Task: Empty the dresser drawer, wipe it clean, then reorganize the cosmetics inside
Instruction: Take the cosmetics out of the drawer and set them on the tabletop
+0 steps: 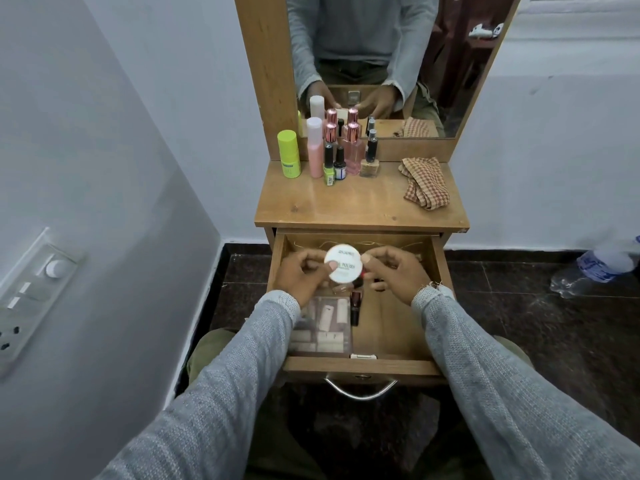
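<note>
Both hands hold a round white jar [343, 264] over the open drawer [437, 271]: the left hand [304, 271] pinches its left edge with thumb and fingers, and the right hand [391, 268] pinches its right edge the same way. Inside the drawer, a clear box [320, 323] of small tubes lies at the front left with a dark lipstick [355, 306] just beside it. On the dresser top [360, 206] stand bottles [329, 154] near the mirror [367, 57], and a checked cloth [424, 181] lies to the right.
</note>
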A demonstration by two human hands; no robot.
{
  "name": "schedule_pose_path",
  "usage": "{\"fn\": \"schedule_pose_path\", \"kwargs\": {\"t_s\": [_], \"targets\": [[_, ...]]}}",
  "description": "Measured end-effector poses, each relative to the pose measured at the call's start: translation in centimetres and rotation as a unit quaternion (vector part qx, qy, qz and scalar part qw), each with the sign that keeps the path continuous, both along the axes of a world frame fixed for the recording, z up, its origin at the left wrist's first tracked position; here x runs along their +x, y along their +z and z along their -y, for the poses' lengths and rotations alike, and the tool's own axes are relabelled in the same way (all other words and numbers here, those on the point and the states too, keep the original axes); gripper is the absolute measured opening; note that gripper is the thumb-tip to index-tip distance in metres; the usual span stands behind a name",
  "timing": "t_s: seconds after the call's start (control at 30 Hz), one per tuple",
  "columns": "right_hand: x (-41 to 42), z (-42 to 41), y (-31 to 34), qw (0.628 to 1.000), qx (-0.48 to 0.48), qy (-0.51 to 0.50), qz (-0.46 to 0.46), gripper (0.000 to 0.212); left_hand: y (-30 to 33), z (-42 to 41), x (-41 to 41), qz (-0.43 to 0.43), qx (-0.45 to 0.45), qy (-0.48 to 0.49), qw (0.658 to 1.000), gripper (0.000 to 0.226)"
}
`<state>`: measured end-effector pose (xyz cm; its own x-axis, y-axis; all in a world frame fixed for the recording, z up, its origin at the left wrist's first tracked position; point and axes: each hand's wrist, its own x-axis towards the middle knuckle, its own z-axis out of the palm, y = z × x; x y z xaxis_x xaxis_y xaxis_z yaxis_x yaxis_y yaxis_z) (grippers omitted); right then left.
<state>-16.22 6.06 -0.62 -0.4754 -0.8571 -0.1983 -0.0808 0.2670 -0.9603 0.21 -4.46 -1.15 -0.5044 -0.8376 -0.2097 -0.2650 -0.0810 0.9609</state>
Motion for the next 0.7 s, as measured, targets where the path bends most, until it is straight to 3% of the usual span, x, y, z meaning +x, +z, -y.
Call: {"fn": "schedule_pose_path", "kwargs": {"t_s": [0.17, 0.37, 0.47, 0.7], "targets": [[0.0, 0.2, -0.4, 1.0, 0.008, -0.006, -0.012, 0.021, 5.4, 4.4, 0.3, -0.074, -0.001, 0.145, 0.987, 0.017], [0.6, 0.2, -1.2, 0.999, 0.021, -0.001, -0.028, 0.01, 7.6, 10.1, -0.3, 0.05, -0.02, 0.202, 0.978, 0.032], [0.5, 0.1, -1.2, 0.999, 0.026, -0.005, -0.028, 0.013, 7.6, 11.0, -0.5, 0.1, -0.02, 0.192, 0.976, 0.026], [-0.5, -0.4, -1.8, 0.999, 0.031, -0.006, -0.03, 0.018, 7.6, 11.5, -0.9, 0.144, -0.02, 0.191, 0.971, 0.023]]}}
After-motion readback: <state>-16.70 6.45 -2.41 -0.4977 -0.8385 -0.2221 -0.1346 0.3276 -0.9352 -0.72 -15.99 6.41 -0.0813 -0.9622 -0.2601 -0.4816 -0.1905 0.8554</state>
